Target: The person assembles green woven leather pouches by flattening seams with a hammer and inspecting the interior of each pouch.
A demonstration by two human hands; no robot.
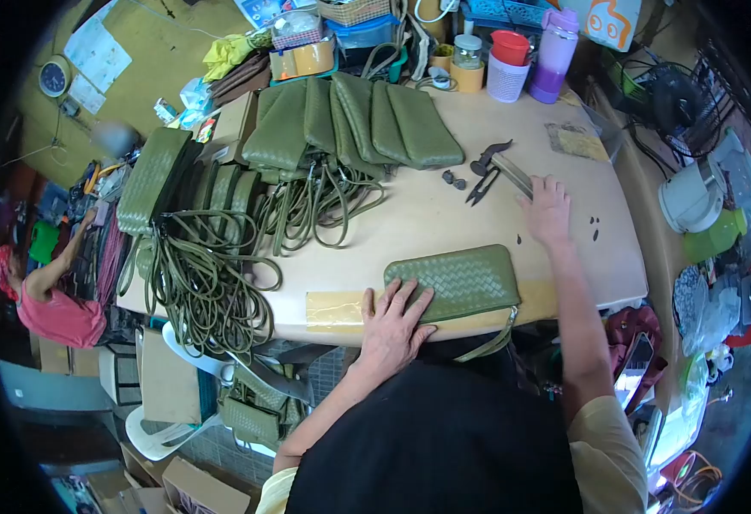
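A green woven wallet (454, 281) lies flat near the table's front edge, its strap (488, 344) hanging over that edge. My left hand (394, 321) rests on the wallet's lower left corner, fingers spread and nothing gripped. Farther to the right, my right hand (549, 210) is closed around the handle end of a hammer (512, 174), whose dark head points away from me. Dark pliers (481, 185) lie beside the hammer head. Small dark pieces (454, 180) sit left of the pliers, and several more are scattered near my right wrist.
Stacked green wallets (358, 124) fill the table's back left, with another pile (157, 180) and bundled straps (208, 283) at the left. Containers and a purple bottle (555, 56) line the back. A fan (679, 98) stands right. A person in pink (58, 313) is at far left.
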